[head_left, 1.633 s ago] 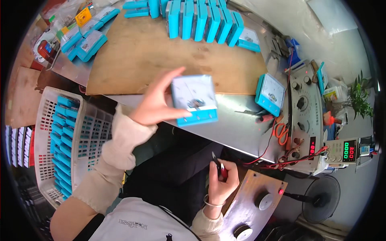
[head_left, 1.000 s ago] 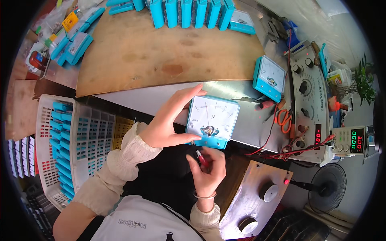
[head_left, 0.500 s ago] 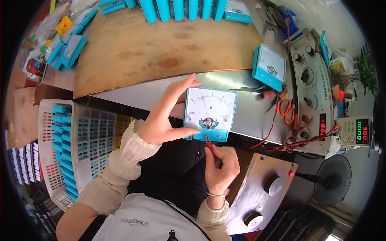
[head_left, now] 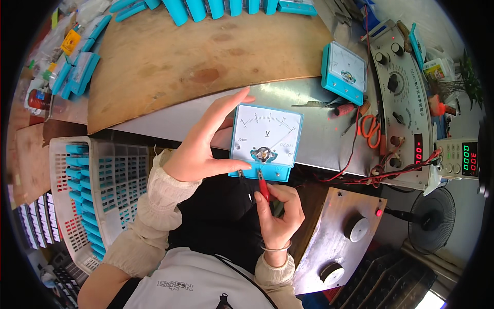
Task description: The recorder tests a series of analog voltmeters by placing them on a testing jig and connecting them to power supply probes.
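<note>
A blue-framed voltmeter point(head_left: 266, 129) with a white dial is held upright, facing me, over my lap at the bench edge. My left hand point(head_left: 198, 149) grips it by its left side, thumb along the lower front and fingers reaching up behind. Between the thumb and fingers of my right hand point(head_left: 282, 211) is a red alligator clip point(head_left: 263, 189), its metal jaws touching a terminal on the meter's bottom edge. A black alligator clip point(head_left: 242, 177) sits at the terminal left of it. The meter's needle points to the upper right of the scale.
Another blue meter point(head_left: 346, 72) stands on the metal benchtop, near orange-handled scissors point(head_left: 369, 131). A test instrument point(head_left: 404, 98) with knobs and a small power supply point(head_left: 458, 158) are at right. A white crate point(head_left: 92, 195) of blue meters stands at left; a knobbed metal box point(head_left: 337, 242) lower right.
The meter's needle has swung from left of centre to the right of its scale. The red clip stays at its terminal, now more upright, and the whole view has shifted slightly.
</note>
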A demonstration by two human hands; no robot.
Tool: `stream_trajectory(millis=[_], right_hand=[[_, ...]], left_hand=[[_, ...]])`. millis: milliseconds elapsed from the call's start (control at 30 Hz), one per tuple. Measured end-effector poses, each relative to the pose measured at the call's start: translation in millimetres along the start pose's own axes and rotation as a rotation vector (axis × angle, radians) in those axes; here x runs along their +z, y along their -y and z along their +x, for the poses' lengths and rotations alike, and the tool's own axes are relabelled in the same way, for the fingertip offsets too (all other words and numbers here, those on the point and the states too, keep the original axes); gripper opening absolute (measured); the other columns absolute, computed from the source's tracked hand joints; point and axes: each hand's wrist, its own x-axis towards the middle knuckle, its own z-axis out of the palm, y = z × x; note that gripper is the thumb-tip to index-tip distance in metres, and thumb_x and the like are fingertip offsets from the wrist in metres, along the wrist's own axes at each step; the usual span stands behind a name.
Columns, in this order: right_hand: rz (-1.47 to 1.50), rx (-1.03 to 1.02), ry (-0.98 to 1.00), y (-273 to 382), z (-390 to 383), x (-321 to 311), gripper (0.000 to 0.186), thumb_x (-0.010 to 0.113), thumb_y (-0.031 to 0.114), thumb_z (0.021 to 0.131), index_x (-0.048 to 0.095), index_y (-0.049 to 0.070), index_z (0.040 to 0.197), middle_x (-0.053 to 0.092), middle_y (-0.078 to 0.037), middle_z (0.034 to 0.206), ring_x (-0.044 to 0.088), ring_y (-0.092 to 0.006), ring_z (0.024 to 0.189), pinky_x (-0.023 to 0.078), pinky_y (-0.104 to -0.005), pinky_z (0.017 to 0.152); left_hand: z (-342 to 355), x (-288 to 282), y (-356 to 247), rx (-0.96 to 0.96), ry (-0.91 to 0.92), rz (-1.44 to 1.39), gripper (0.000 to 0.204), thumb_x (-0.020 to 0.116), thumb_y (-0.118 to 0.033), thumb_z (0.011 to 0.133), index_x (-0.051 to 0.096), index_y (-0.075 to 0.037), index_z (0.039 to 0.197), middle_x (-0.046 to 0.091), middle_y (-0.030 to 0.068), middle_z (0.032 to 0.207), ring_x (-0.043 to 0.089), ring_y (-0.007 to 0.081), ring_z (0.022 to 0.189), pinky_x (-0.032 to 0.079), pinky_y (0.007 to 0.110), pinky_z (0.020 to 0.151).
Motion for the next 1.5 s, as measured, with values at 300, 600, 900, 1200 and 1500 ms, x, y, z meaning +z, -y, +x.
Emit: stream_trajectory(millis=[300,600,900,1200,1500], right_hand=[[0.046,-0.029,0.053,2,2,0,0.03,0.085,-0.001,0.075,0.066,-0.001,0.098,0.07,-0.013,0.09,0.064,-0.0215,0.071,0.053,-0.0299,0.064],[0.064,-0.031,-0.142,2,11,1,0.036,0.084,0.008,0.078,0.064,0.001,0.106,0.064,-0.014,0.103,0.064,-0.0223,0.083,0.053,-0.032,0.072],[-0.265,0.144,-0.316,29,-29,-26,0.119,0.093,0.018,0.062,0.022,-0.006,0.153,0.038,-0.029,0.145,0.044,-0.0446,0.13,0.044,-0.0458,0.104],[-0.582,0.644,-0.979,-163,-95,-183,0.112,0.089,0.031,0.066,0.027,-0.01,0.15,0.048,-0.027,0.138,0.052,-0.0358,0.126,0.049,-0.04,0.098],[-0.929,0.926,-1.044,-205,-107,-240,0.11,0.086,0.052,0.065,0.038,-0.011,0.142,0.053,-0.033,0.13,0.051,-0.0466,0.123,0.042,-0.0504,0.105]], left_hand=[[4,-6,-4,0.018,0.041,0.005,0.115,0.086,0.002,0.07,0.017,-0.012,0.161,0.031,0.0124,0.16,0.05,0.0259,0.133,0.05,0.038,0.101],[18,-12,-13,0.092,0.068,0.05,0.114,0.087,0.001,0.07,0.018,-0.011,0.16,0.033,0.0126,0.158,0.047,0.0246,0.135,0.047,0.039,0.105],[10,76,-34,0.294,0.257,0.279,0.101,0.09,-0.009,0.067,0.036,-0.002,0.152,0.044,0.0176,0.148,0.053,0.0342,0.129,0.048,0.044,0.105],[-24,145,23,0.377,0.263,0.546,0.079,0.081,-0.006,0.074,0.045,0.0,0.144,0.047,0.0235,0.146,0.048,0.0396,0.134,0.046,0.046,0.106],[-29,122,7,0.233,0.254,0.564,0.046,0.074,0.003,0.078,0.063,0.002,0.123,0.065,0.0167,0.12,0.064,0.0327,0.11,0.051,0.04,0.096]])
